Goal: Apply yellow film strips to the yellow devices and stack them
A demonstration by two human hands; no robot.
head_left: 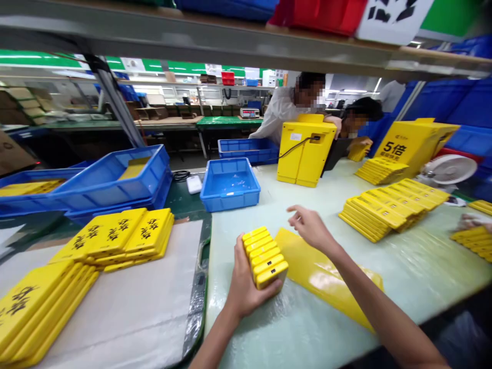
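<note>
At the pale workbench (400, 287), there it was: the left hand (244, 282) cupped around the lower end of a stack of yellow cases (265, 259), pressing it firmly against the palm, the stack standing clear in front of the person. The right hand (312, 229) hung open, fingers loosely spread, just over a yellow sheet (326, 279). Past them sat a blue crate (229, 185) and, off to the right, more yellow cases (378, 212) in long overlapping rows.
</note>
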